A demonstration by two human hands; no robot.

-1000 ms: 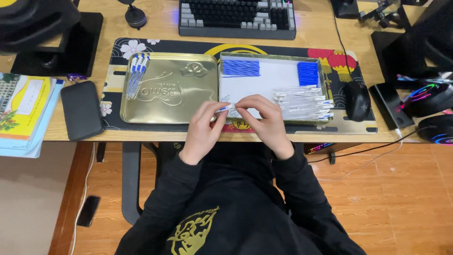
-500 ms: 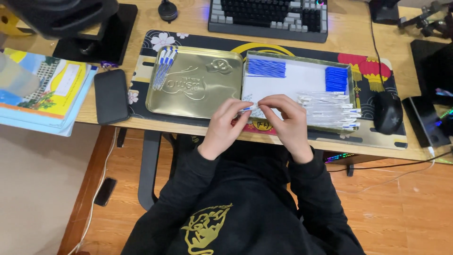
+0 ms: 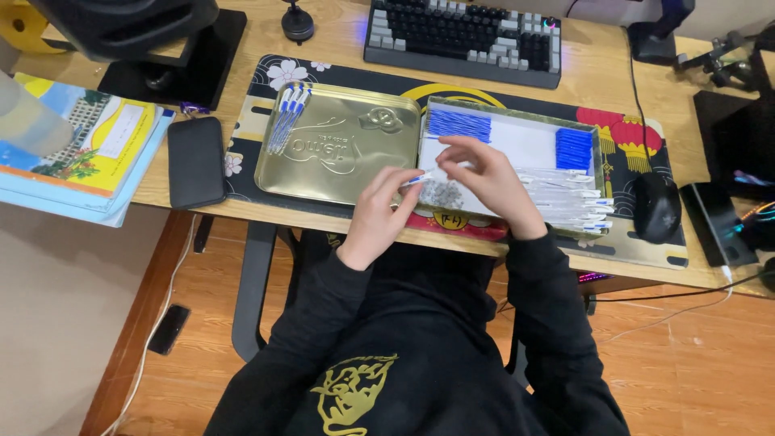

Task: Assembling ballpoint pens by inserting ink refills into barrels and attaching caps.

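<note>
My left hand (image 3: 383, 208) and my right hand (image 3: 484, 182) meet over the near left part of a shallow tin tray (image 3: 517, 145). Between their fingertips they hold one small pen (image 3: 421, 178) with a blue tip and a white barrel. The tray holds blue refills (image 3: 458, 125) at its far left, blue caps (image 3: 574, 148) at its far right, several white barrels (image 3: 569, 202) on its right side and a patch of tiny springs (image 3: 441, 194). To the left lies the gold tin lid (image 3: 339, 145), with a few finished pens (image 3: 287, 117) in its far left corner.
A patterned desk mat (image 3: 517, 90) lies under both tins. A keyboard (image 3: 462, 39) sits behind, a black mouse (image 3: 655, 208) to the right, a black phone (image 3: 195, 161) and books (image 3: 81, 145) to the left. The desk edge runs just in front of my hands.
The camera view has shifted to the left, so the desk now sits further right in the picture. My hands have lifted slightly over the tray, still holding the small pen between them.
</note>
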